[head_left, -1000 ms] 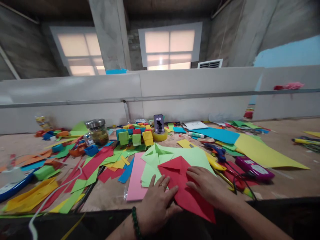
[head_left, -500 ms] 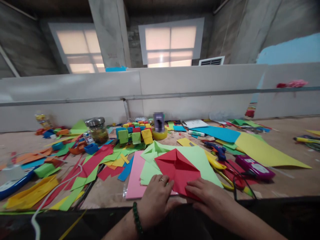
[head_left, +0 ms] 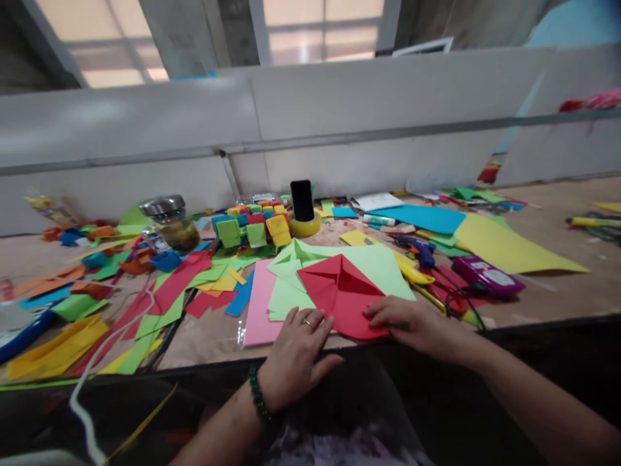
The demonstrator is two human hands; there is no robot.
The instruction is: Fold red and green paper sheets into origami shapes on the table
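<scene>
A red folded paper [head_left: 339, 294], with a raised pleat near its top corner, lies over a light green folded sheet [head_left: 383, 262] and a pink sheet [head_left: 257, 304]. My left hand [head_left: 301, 336], with a ring and a green bead bracelet, rests its stretched fingers at the red paper's lower left edge, thumb apart. At the lower right edge, my right hand [head_left: 417, 323] has its fingers bent and closed on the red paper. Its thumb is mostly hidden, and a small dark green sliver shows under the fingers.
Paper strips [head_left: 184, 285], small folded paper chairs [head_left: 257, 226] and a glass jar [head_left: 169, 223] stand left. A phone [head_left: 302, 200] leans behind yellow tape [head_left: 305, 226]. Right are a glue gun [head_left: 420, 251], a purple box [head_left: 488, 277] and a yellow sheet [head_left: 519, 246]. A white cable [head_left: 90, 388] crosses the front edge.
The view has tilted down. My right hand has gone from lying flat on the red paper to bent fingers at its right edge. My left thumb has moved away from the paper.
</scene>
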